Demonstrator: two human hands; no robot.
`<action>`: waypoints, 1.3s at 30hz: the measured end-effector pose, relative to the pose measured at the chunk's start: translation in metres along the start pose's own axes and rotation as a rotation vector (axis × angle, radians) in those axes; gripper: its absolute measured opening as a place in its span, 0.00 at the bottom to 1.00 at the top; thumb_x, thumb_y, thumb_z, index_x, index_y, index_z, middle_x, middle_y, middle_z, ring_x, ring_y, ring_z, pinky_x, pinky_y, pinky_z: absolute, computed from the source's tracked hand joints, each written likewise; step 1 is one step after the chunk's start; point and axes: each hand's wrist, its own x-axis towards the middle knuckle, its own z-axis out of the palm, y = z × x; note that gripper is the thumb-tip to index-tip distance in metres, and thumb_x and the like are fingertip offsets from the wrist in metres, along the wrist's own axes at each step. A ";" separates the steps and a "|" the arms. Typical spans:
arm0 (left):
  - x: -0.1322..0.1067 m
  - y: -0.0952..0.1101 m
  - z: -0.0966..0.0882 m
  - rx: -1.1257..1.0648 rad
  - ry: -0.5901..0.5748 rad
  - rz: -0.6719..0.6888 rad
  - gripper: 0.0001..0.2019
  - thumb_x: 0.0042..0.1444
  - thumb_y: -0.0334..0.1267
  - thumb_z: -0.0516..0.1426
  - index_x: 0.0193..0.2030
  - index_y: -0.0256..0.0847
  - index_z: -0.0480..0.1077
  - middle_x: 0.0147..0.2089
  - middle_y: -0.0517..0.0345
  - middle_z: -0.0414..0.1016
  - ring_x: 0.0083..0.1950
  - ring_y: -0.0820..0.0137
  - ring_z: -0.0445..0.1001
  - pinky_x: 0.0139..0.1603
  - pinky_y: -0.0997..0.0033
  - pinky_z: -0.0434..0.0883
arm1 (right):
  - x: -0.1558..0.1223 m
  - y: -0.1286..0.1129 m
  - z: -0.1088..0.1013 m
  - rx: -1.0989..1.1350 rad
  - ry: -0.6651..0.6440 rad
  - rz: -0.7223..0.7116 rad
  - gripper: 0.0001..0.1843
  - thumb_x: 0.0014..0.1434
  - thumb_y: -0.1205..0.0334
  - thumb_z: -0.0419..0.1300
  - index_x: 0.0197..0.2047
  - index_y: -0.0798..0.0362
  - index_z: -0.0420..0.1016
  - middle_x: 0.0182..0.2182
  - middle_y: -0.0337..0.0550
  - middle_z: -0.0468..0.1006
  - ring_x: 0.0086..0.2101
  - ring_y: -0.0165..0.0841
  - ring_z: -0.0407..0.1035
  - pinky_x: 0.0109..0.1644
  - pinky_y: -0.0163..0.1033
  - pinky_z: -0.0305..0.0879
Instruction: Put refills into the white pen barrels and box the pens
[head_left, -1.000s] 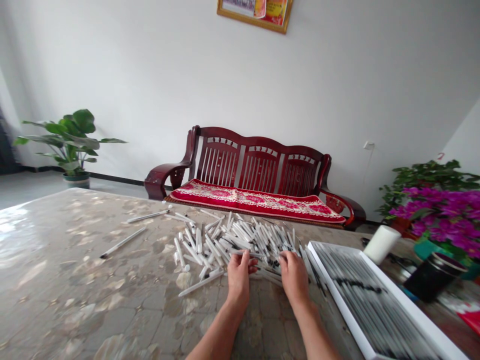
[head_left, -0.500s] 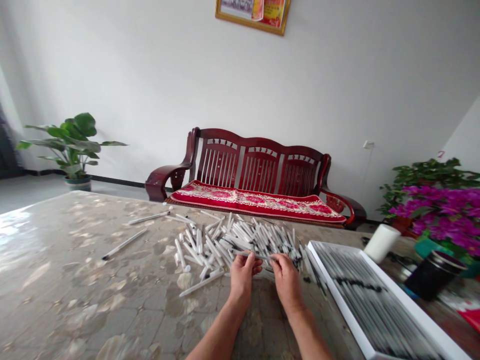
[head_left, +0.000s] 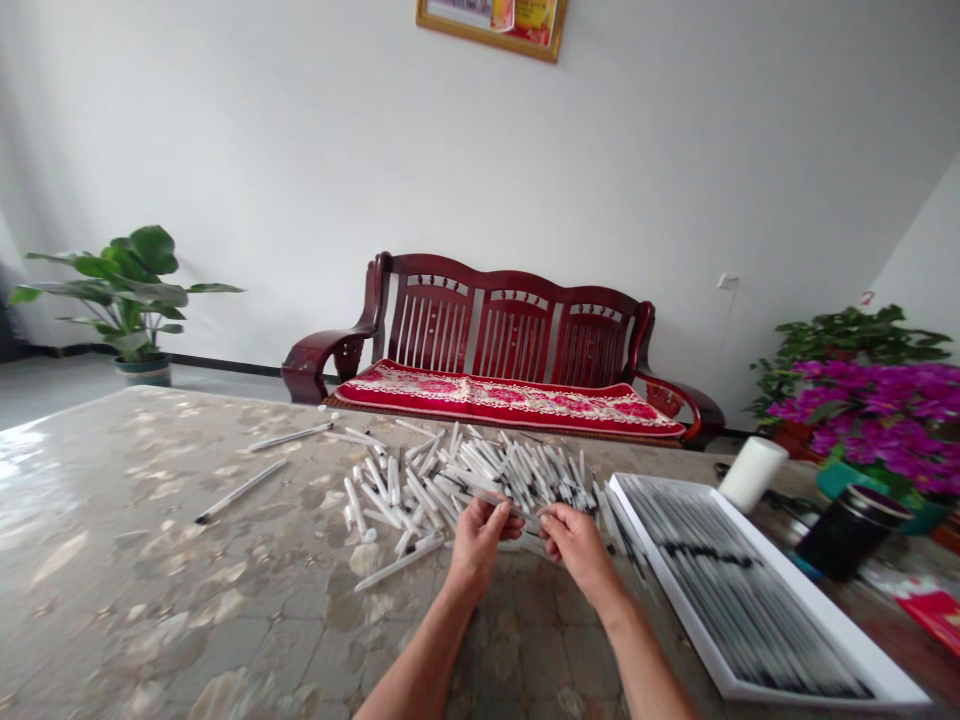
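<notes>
Covering marble table (head_left: pixel 135 560), pens (head_left: pixel 480 470), bench (head_left: pixel 502 350) behind

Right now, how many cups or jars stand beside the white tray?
2: a white cup at the tray's far corner, and a black jar right of it, by the purple flowers. Others may be hidden past the right edge.

The mottled stone tabletop (head_left: pixel 135 580) lies bare over its left half and along the near edge, crossed only by a loose white pen (head_left: pixel 241 490). A heap of white plastic pens (head_left: pixel 450 475) fills the middle toward the far edge; just before it the left hand (head_left: pixel 474 535) and right hand (head_left: pixel 577 540) pinch one thin pen (head_left: pixel 523 512). A long white tray (head_left: pixel 664 585) bars the right side, a white cylinder (head_left: pixel 752 474) and black jar (head_left: pixel 844 535) beyond it.
</notes>
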 end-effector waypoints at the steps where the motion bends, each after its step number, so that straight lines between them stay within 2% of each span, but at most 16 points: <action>1: 0.000 0.001 0.001 -0.029 0.022 -0.024 0.20 0.39 0.47 0.71 0.31 0.37 0.72 0.24 0.60 0.77 0.25 0.71 0.77 0.27 0.75 0.75 | -0.002 -0.003 0.001 0.071 0.002 0.010 0.21 0.52 0.42 0.63 0.34 0.53 0.77 0.22 0.37 0.73 0.21 0.30 0.66 0.21 0.33 0.59; 4: 0.000 0.005 0.003 -0.163 0.117 -0.116 0.13 0.45 0.39 0.70 0.30 0.35 0.72 0.26 0.57 0.78 0.27 0.73 0.78 0.30 0.77 0.76 | -0.008 -0.014 0.009 0.354 -0.002 -0.029 0.25 0.54 0.38 0.62 0.43 0.52 0.77 0.27 0.39 0.76 0.26 0.31 0.69 0.28 0.35 0.65; 7: -0.001 0.009 0.002 -0.279 0.161 -0.181 0.07 0.52 0.32 0.66 0.31 0.35 0.72 0.27 0.56 0.79 0.28 0.75 0.79 0.31 0.80 0.77 | -0.013 -0.021 0.018 0.549 -0.051 -0.085 0.25 0.53 0.44 0.67 0.50 0.48 0.74 0.33 0.37 0.77 0.30 0.30 0.70 0.33 0.34 0.66; 10: -0.004 0.008 0.003 -0.286 0.123 -0.225 0.07 0.51 0.33 0.67 0.31 0.36 0.73 0.26 0.58 0.78 0.26 0.75 0.78 0.26 0.81 0.75 | -0.014 -0.021 0.026 0.553 -0.076 -0.102 0.21 0.48 0.52 0.72 0.44 0.49 0.77 0.31 0.36 0.77 0.29 0.29 0.69 0.32 0.33 0.62; 12: -0.008 0.005 0.006 -0.264 0.067 -0.247 0.09 0.48 0.36 0.69 0.30 0.36 0.74 0.25 0.60 0.77 0.24 0.77 0.76 0.24 0.82 0.73 | -0.013 -0.019 0.031 0.539 -0.039 -0.105 0.19 0.48 0.52 0.72 0.40 0.51 0.78 0.30 0.36 0.78 0.28 0.29 0.68 0.31 0.33 0.61; 14: -0.012 0.002 0.009 -0.230 0.034 -0.256 0.12 0.45 0.39 0.70 0.31 0.36 0.75 0.26 0.60 0.77 0.24 0.77 0.75 0.23 0.83 0.71 | -0.010 -0.017 0.033 0.531 0.031 -0.103 0.19 0.47 0.50 0.71 0.39 0.52 0.78 0.28 0.36 0.78 0.26 0.27 0.67 0.30 0.32 0.60; 18: -0.016 -0.002 0.012 -0.110 -0.016 -0.274 0.19 0.40 0.40 0.72 0.41 0.38 0.77 0.35 0.58 0.80 0.28 0.77 0.76 0.25 0.82 0.70 | 0.002 -0.016 0.024 0.546 0.231 -0.074 0.22 0.46 0.44 0.70 0.36 0.52 0.76 0.24 0.35 0.76 0.24 0.27 0.67 0.25 0.30 0.59; 22: -0.016 -0.001 0.010 -0.066 0.007 -0.317 0.18 0.42 0.37 0.71 0.41 0.40 0.77 0.36 0.57 0.80 0.28 0.76 0.77 0.26 0.80 0.71 | 0.018 -0.013 -0.014 0.523 0.487 -0.044 0.27 0.45 0.37 0.67 0.37 0.52 0.74 0.35 0.42 0.81 0.28 0.31 0.74 0.24 0.31 0.62; 25: -0.016 0.001 0.010 -0.094 0.046 -0.319 0.14 0.44 0.34 0.70 0.39 0.39 0.76 0.36 0.56 0.80 0.27 0.76 0.77 0.26 0.79 0.73 | 0.023 -0.006 -0.055 0.408 0.660 -0.016 0.28 0.48 0.33 0.62 0.36 0.51 0.71 0.30 0.41 0.80 0.26 0.31 0.74 0.23 0.32 0.64; 29: -0.016 0.001 0.010 -0.121 0.068 -0.319 0.11 0.47 0.32 0.68 0.38 0.39 0.76 0.34 0.57 0.80 0.26 0.76 0.77 0.25 0.79 0.72 | 0.019 0.006 -0.109 0.241 0.774 0.027 0.29 0.52 0.32 0.55 0.37 0.51 0.71 0.23 0.37 0.76 0.22 0.30 0.70 0.21 0.32 0.60; 31: -0.016 0.001 0.009 -0.134 0.079 -0.316 0.11 0.47 0.31 0.68 0.38 0.39 0.76 0.33 0.58 0.80 0.26 0.76 0.76 0.25 0.79 0.72 | 0.018 0.009 -0.135 0.120 0.778 0.048 0.31 0.50 0.30 0.55 0.38 0.52 0.72 0.23 0.38 0.76 0.21 0.31 0.69 0.21 0.32 0.59; 34: -0.016 -0.001 0.008 -0.141 0.091 -0.309 0.13 0.45 0.33 0.69 0.38 0.39 0.75 0.33 0.58 0.79 0.26 0.77 0.76 0.25 0.80 0.72 | 0.023 0.010 -0.172 -0.108 0.719 0.083 0.32 0.48 0.32 0.57 0.36 0.54 0.75 0.24 0.41 0.77 0.22 0.32 0.68 0.22 0.34 0.56; 37: -0.014 -0.001 0.007 -0.129 0.109 -0.282 0.17 0.40 0.36 0.71 0.38 0.39 0.75 0.32 0.59 0.79 0.26 0.76 0.75 0.25 0.79 0.71 | 0.038 0.010 -0.205 -0.362 0.631 0.117 0.24 0.51 0.40 0.60 0.28 0.54 0.77 0.23 0.44 0.77 0.26 0.35 0.71 0.27 0.35 0.57; 39: -0.012 0.000 0.007 -0.113 0.127 -0.250 0.20 0.36 0.39 0.72 0.38 0.39 0.75 0.31 0.60 0.78 0.26 0.76 0.75 0.24 0.79 0.70 | 0.050 0.012 -0.219 -0.524 0.574 0.144 0.19 0.53 0.47 0.61 0.22 0.53 0.76 0.22 0.45 0.78 0.30 0.37 0.72 0.30 0.36 0.57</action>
